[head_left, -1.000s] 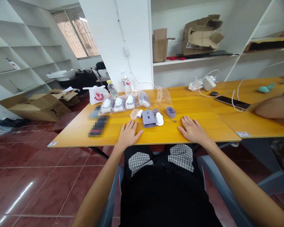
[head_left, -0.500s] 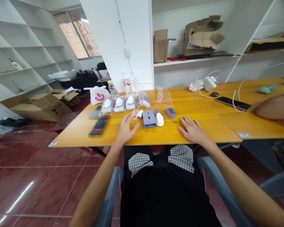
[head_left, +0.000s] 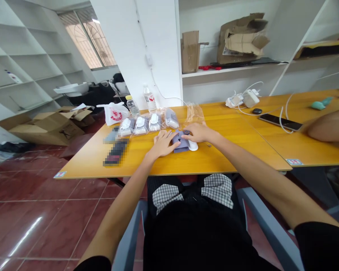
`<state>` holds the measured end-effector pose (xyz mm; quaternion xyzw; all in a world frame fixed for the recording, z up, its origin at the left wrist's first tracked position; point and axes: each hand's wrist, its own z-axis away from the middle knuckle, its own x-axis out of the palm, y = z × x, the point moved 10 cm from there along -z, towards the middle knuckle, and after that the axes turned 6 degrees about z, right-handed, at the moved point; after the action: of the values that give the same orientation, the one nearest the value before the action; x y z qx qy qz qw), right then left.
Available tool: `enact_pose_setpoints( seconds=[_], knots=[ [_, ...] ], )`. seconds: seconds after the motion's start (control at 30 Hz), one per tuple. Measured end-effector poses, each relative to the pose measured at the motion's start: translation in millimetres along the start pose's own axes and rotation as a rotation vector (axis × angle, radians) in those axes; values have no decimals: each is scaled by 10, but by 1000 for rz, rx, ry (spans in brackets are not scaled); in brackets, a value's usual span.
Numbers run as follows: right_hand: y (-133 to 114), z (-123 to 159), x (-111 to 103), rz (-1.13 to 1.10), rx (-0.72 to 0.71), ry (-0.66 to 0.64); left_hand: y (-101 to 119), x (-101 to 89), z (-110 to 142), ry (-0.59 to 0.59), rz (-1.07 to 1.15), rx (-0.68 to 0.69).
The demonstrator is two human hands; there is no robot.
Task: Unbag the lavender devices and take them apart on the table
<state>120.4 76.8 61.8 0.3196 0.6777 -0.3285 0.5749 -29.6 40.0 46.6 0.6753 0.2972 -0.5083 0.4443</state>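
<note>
A flat purple case (head_left: 180,146) with a small dark cut-out lies on the table in front of me. My left hand (head_left: 163,144) rests at its left side, fingers spread, thumb and fingertips touching the case. From the right, my right hand (head_left: 199,133) reaches over the case's upper right edge. Its fingers are apart around a small dark purple piece (head_left: 187,132); no firm grip shows. A white ribbed oval part (head_left: 193,146) lies partly under that hand. The purple cup-like part and most of the chain are hidden behind the right hand and wrist.
Bagged grey-and-white items (head_left: 140,125) line the back, beside two bottles (head_left: 149,98) and a white plastic bag (head_left: 115,113). Pixelated objects (head_left: 116,152) lie at left. Chargers (head_left: 250,98), a phone (head_left: 281,122) and another person's arm (head_left: 327,126) are at right.
Both hands have left their resting spots on the table. My left hand moved right onto the purple case; my right hand moved left and forward, over the small purple parts.
</note>
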Motion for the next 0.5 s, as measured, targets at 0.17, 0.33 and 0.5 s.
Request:
enact_pose_setpoints(
  seconds=[0.17, 0.33, 0.5],
  knots=[
    [93, -18, 241, -10, -30, -40, 63, 82, 54, 12, -8, -58],
    [272, 327, 286, 1, -38, 0, 377, 242, 58, 23, -22, -53],
    [640, 739, 214, 40, -28, 49, 774, 385, -42, -39, 6, -17]
  ],
)
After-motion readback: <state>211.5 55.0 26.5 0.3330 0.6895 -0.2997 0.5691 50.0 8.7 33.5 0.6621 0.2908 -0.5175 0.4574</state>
